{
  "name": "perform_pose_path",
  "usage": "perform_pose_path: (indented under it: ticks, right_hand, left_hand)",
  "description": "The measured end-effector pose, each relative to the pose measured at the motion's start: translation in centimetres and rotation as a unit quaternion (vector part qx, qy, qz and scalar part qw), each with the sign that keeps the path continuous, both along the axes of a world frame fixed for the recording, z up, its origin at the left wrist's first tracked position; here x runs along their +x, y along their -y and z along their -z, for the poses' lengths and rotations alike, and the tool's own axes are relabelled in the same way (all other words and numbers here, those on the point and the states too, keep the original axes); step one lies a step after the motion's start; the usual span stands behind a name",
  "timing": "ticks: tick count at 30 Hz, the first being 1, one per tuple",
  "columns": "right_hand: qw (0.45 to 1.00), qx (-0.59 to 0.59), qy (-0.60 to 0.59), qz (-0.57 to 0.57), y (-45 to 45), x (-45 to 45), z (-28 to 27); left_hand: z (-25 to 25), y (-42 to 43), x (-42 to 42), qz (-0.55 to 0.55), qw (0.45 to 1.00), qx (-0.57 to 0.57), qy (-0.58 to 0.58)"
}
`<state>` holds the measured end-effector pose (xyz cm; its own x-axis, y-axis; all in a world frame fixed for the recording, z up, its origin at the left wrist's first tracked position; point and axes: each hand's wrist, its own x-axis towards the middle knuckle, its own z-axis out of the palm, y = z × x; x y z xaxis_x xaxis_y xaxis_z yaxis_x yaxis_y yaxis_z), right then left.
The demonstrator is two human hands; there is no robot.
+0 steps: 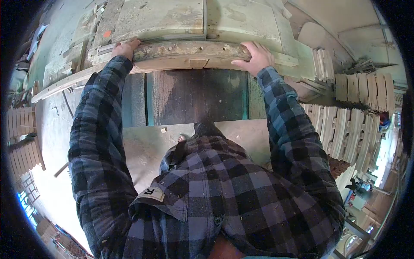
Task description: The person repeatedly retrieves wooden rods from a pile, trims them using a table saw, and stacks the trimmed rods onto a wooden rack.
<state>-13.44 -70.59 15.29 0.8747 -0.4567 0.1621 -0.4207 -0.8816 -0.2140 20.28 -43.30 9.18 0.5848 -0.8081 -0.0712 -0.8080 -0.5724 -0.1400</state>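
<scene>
Across the machine's front edge lies a worn wooden bar (172,48) with several small holes along it. My left hand (125,48) is wrapped over its left end, the fingers curled and partly hidden by the wrist. At the opposite end my right hand (258,57) grips the bar, thumb on the near side and fingers over the far side. Under the bar runs a longer pale wooden strip (69,84) that reaches out to the left. Below it, close to my body, is a dark, scuffed metal panel (194,97).
Large dusty boards (159,19) cover the surface beyond the bar. Stacked wooden slats (345,127) stand at the right, with more slatted pieces (26,155) at the left. A small wood block (163,130) lies on the floor near my feet.
</scene>
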Motion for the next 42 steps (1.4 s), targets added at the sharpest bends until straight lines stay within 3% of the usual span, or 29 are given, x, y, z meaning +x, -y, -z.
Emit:
perform_pose_path:
  ticks: [8,11,12,13,15,18,20,24,27,29,32,35,40,42]
  right_hand:
    - [1.0,0.008,0.004,-0.014,0.0,-0.1,-0.2]
    - [0.999,0.021,0.002,-0.025,-0.1,-0.1,-0.3]
    - [0.999,0.032,-0.004,-0.026,-0.4,-0.1,-0.9]
    - [0.999,0.041,-0.011,-0.027,-0.5,-0.1,-1.3]
    - [0.998,0.062,-0.017,-0.027,-0.4,-0.2,-1.1]
    - [0.994,0.09,-0.035,-0.049,-0.4,-0.6,-1.4]
    - [0.99,0.114,-0.059,-0.058,0.3,-0.5,-1.6]
    - [0.893,0.382,-0.233,-0.054,5.5,2.6,-2.6]
    - [0.984,0.139,-0.107,-0.023,8.2,7.5,-2.0]
    - [0.993,0.073,-0.062,-0.066,9.8,11.3,-1.1]
    - [0.988,0.086,-0.016,-0.128,9.9,15.2,3.0]
    - [0.98,0.103,-0.1,-0.135,9.0,16.7,3.0]
    - [0.974,0.075,-0.088,-0.197,7.5,14.5,4.3]
    - [0.96,0.115,-0.131,-0.219,6.2,14.3,2.2]
  left_hand:
    - [-1.3,-0.1,-1.2,-0.026,0.998,-0.004,-0.051]
    - [-1.4,0.0,-0.8,-0.057,0.99,-0.022,-0.129]
    - [-2.3,-0.2,-1.5,0.016,0.999,0.001,-0.037]
    - [-2.5,-0.3,-1.4,0.041,0.998,-0.024,-0.043]
    - [-5.4,0.5,-2.3,0.051,0.997,0.038,-0.053]
    - [-5.6,0.9,-0.2,0.061,0.984,-0.03,-0.164]
    - [-5.9,1.9,1.2,0.076,0.985,-0.013,-0.157]
    - [-6.4,4.7,3.6,0.119,0.972,0.071,-0.188]
    - [-4.9,5.9,5.9,0.133,0.95,0.098,-0.265]
    - [-5.2,6.2,6.5,0.136,0.94,0.109,-0.294]
    - [-6.3,6.6,6.9,0.13,0.924,0.163,-0.322]
    - [-6.2,5.9,6.6,0.155,0.918,0.132,-0.34]
    - [-6.6,1.9,7.1,0.153,0.926,-0.072,-0.337]
    - [-9.7,-0.6,6.8,0.054,0.933,-0.105,-0.34]
